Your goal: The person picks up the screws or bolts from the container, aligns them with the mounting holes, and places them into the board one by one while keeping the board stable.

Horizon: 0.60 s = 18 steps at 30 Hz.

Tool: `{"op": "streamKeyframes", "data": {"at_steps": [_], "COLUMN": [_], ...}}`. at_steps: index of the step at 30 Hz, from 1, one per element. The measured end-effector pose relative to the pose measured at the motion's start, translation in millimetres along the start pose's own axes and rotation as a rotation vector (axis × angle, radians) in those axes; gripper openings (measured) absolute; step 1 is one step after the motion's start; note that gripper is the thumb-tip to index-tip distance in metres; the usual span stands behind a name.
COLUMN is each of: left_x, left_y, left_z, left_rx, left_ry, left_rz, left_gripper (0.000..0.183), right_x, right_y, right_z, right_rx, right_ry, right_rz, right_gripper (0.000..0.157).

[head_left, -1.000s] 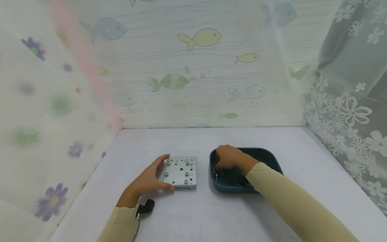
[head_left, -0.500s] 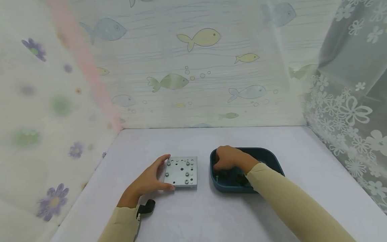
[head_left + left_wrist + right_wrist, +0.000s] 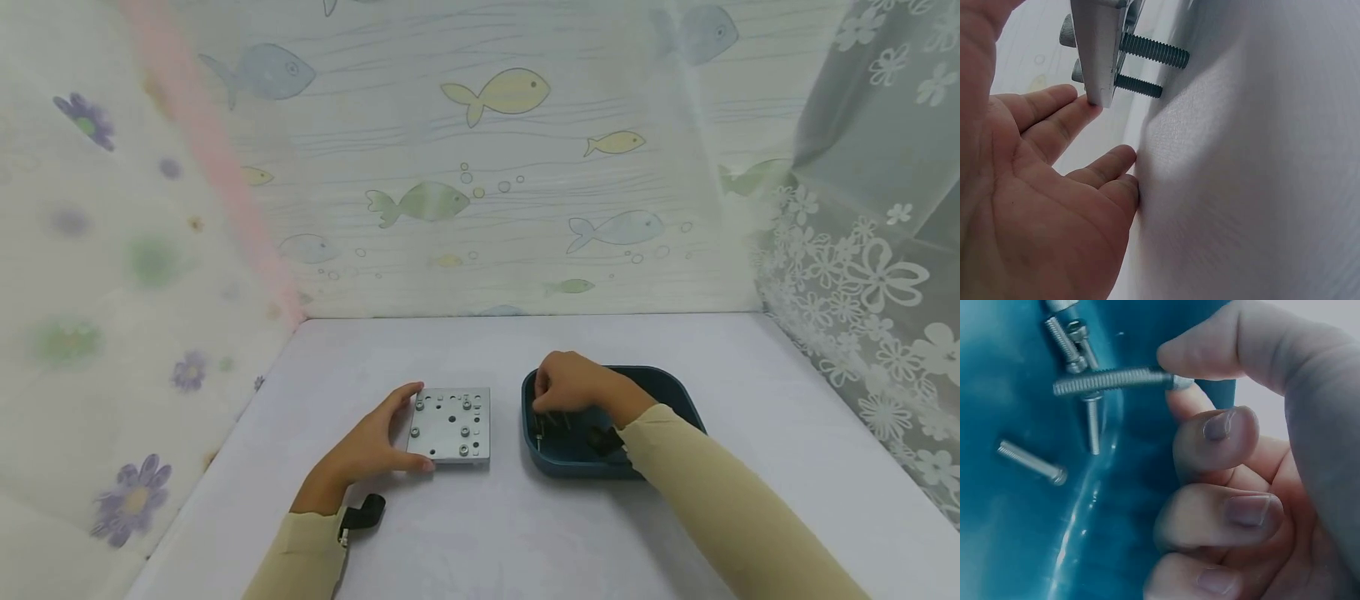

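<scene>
My left hand (image 3: 363,446) grips a square silver metal plate (image 3: 438,442) by its edges, thumb on the near edge and index finger at the far corner. Several socket head bolts sit in the plate's holes. Seen from the left wrist, threaded bolt shanks (image 3: 1157,51) stick out below the plate, and fingertips touch its edge. Over the left part of a dark blue bin (image 3: 592,469) is my right hand (image 3: 576,383). Its thumb and index finger pinch a socket head bolt (image 3: 1116,381) by the head, shank pointing away, the other fingers curled.
Several loose bolts (image 3: 1032,462) lie on the bin's floor below the right hand. A white cloth (image 3: 480,542) covers the table. Patterned curtains (image 3: 510,250) hang at the back and both sides. A black wrist camera (image 3: 363,512) is strapped to the left wrist.
My right hand has risen a little from the bin's floor, with a bolt now between thumb and index finger. The left hand and plate have stayed in place.
</scene>
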<state>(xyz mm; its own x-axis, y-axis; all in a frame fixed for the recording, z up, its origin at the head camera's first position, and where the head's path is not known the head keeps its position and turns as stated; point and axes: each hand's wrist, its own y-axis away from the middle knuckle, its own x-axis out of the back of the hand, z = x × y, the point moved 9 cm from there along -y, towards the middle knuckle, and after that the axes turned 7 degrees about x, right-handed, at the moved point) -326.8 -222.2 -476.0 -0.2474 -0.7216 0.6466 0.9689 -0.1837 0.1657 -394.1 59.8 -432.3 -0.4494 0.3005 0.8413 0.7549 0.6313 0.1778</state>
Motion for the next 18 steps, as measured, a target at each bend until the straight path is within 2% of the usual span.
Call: {"op": "streamKeyframes", "data": {"at_steps": [7, 18], "left_x": [1.0, 0.6], "left_y": [0.4, -0.1], "left_z": [0.4, 1.1], "left_rx": [0.0, -0.007], "left_ry": [0.004, 0.011], "left_rz": [0.003, 0.001], "left_gripper": [0.125, 0.126], "right_x": [7.7, 19.9], "right_y": [6.4, 13.3], "right_z": [-3.1, -3.9], "right_rx": [0.057, 0.125], "right_ry": [-0.09, -0.127], "right_rz": [0.04, 0.14], "right_gripper": [0.008, 0.003]}}
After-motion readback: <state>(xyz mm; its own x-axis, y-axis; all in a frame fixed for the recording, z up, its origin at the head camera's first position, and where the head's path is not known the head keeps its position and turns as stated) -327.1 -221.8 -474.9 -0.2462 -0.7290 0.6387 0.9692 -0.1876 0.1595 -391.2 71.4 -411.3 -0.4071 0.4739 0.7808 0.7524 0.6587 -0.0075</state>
